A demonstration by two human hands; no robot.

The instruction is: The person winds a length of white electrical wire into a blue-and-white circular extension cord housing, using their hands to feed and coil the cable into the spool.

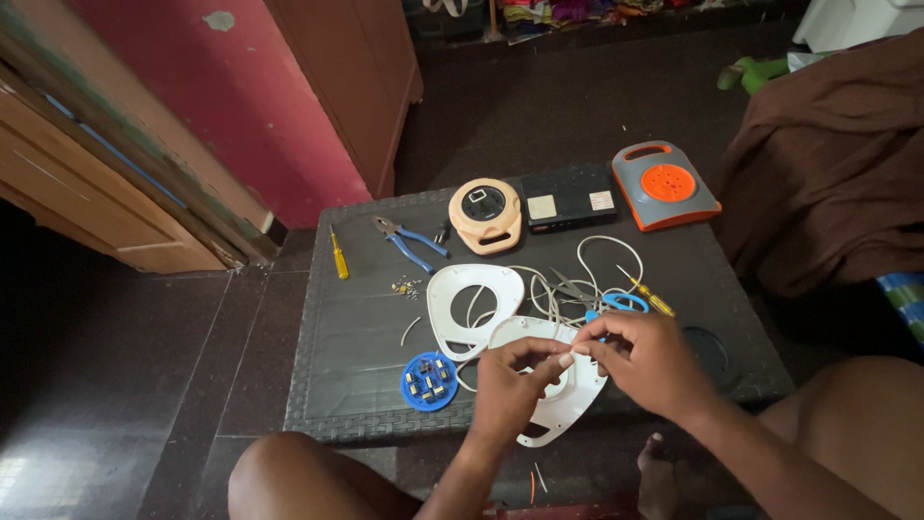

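My left hand (510, 390) and my right hand (647, 361) meet above a white plastic cover (568, 395) at the low table's near edge. Both pinch a thin white wire (577, 349) between thumb and fingers. The wire runs back into a loose white loop (602, 252) on the table. A second white cover with a round hole (472, 303) lies just beyond my left hand. A blue round socket plate (429, 380) sits left of it. Blue-handled scissors (616, 300) and a yellow screwdriver (650, 299) lie just past my right hand.
On the dark grey low table (356, 327): blue-handled pliers (409, 244), a small yellow screwdriver (339, 255), small screws (404, 285), a beige cable reel (486, 214), a black box (570, 197), a grey and orange reel (666, 183). Brown cloth (828, 164) at right, wooden cupboard (356, 77) behind.
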